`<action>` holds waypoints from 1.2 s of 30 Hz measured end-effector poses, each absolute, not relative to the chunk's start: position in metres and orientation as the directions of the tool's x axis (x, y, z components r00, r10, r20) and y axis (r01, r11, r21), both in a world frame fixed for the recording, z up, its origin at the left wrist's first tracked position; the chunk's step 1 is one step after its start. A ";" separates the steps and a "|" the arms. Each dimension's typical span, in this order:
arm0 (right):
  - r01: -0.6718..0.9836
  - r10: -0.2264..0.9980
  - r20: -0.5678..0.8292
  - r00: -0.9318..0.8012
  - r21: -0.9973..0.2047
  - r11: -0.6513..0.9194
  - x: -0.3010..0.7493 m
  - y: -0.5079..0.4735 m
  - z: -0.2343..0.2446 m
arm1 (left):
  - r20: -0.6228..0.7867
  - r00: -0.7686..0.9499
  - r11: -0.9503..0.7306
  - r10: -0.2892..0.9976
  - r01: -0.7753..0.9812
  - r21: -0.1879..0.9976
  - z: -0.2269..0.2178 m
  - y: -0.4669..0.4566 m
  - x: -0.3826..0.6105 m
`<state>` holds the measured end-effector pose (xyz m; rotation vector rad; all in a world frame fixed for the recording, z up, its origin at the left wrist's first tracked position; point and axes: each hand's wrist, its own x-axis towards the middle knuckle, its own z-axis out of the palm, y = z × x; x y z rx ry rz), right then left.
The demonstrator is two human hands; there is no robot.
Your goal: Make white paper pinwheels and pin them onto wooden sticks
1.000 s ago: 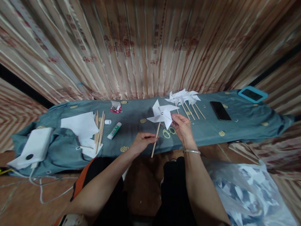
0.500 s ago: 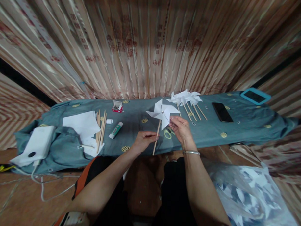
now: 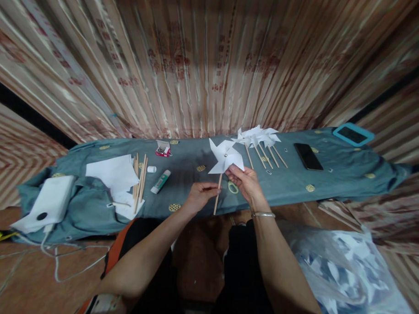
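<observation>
A white paper pinwheel (image 3: 224, 154) on a wooden stick (image 3: 216, 204) is held up over the near edge of the cloth-covered table. My left hand (image 3: 201, 196) pinches the stick between thumb and fingertips, below the blades. With closed fingers, my right hand (image 3: 245, 182) grips the lower right blade of the pinwheel. A silvery pin head shows at the pinwheel's centre. Partly hidden behind my right hand are green scissors (image 3: 233, 188). Beyond, several more paper pinwheels (image 3: 257, 135) on sticks lie together at the back of the table.
On the left are a white power bank (image 3: 54, 198) with a cable, paper sheets (image 3: 110, 171), loose wooden sticks (image 3: 141, 182), a glue stick (image 3: 160, 182), its cap, and a red box of pins (image 3: 163, 151). A phone (image 3: 307, 156) lies right; a plastic bag (image 3: 353, 272) stands below.
The pinwheel's blades have turned about the pin, and my right hand has moved slightly left and down with a blade. My left hand keeps its hold on the stick.
</observation>
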<state>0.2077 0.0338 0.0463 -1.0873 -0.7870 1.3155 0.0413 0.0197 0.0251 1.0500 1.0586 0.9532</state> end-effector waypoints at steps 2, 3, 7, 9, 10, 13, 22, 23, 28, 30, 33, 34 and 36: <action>-0.315 0.987 -0.123 0.107 -0.945 -0.083 0.207 0.033 0.046 | -0.198 0.215 0.227 0.956 -0.121 0.966 0.026 0.020 0.042; -0.293 0.989 -0.118 0.092 -0.952 -0.086 0.206 0.032 0.046 | -0.192 0.209 0.222 0.959 -0.134 0.966 0.026 0.021 0.042; -0.176 0.995 -0.095 0.027 -0.980 -0.089 0.202 0.024 0.046 | -0.163 0.180 0.194 0.970 -0.173 0.966 0.029 0.025 0.041; -0.119 0.996 -0.086 -0.010 -0.989 -0.087 0.197 0.018 0.046 | -0.151 0.151 0.178 0.977 -0.184 0.967 0.032 0.028 0.040; -0.095 0.996 -0.083 -0.026 -0.992 -0.085 0.195 0.015 0.045 | -0.146 0.129 0.170 0.981 -0.194 0.966 0.033 0.030 0.039; -0.033 0.995 -0.079 -0.055 -0.996 -0.081 0.188 0.008 0.042 | -0.143 0.072 0.156 0.987 -0.230 0.961 0.036 0.033 0.037; 0.068 0.997 -0.033 -0.066 -0.997 -0.028 0.174 0.004 0.040 | -0.180 0.049 0.187 0.982 -0.307 0.933 0.039 0.036 0.035; 0.082 0.998 -0.022 -0.063 -0.996 -0.017 0.172 0.004 0.039 | -0.185 0.049 0.191 0.982 -0.312 0.931 0.039 0.036 0.034; 0.197 0.999 0.029 -0.022 -0.980 0.033 0.170 0.008 0.037 | -0.196 0.055 0.202 0.979 -0.361 0.910 0.042 0.036 0.027; 0.267 0.999 0.046 0.006 -0.963 0.043 0.174 0.012 0.038 | -0.186 0.050 0.191 0.981 -0.376 0.907 0.045 0.035 0.025; 0.409 0.996 0.066 0.053 -0.912 0.039 0.185 0.023 0.045 | -0.180 0.051 0.186 0.982 -0.376 0.908 0.048 0.033 0.023; 0.464 0.995 0.071 0.070 -0.885 0.030 0.190 0.027 0.048 | -0.180 0.058 0.189 0.982 -0.373 0.908 0.049 0.033 0.023; 0.578 0.991 0.079 0.104 -0.816 0.004 0.202 0.038 0.055 | -0.181 0.077 0.197 0.980 -0.366 0.910 0.050 0.031 0.023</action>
